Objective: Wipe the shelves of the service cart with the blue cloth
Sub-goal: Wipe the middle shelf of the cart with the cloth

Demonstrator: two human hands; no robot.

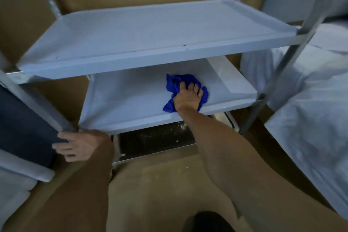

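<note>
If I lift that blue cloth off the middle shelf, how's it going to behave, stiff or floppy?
Probably floppy: the blue cloth lies bunched in soft folds under the right hand. Likely light, since its loose corners stick out unsupported. It should slide easily on the smooth middle shelf.

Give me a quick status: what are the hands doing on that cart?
Right hand grips blue cloth on middle shelf. Left hand open, resting by the cart's front-left leg. Nothing blocking the cloth.
</note>
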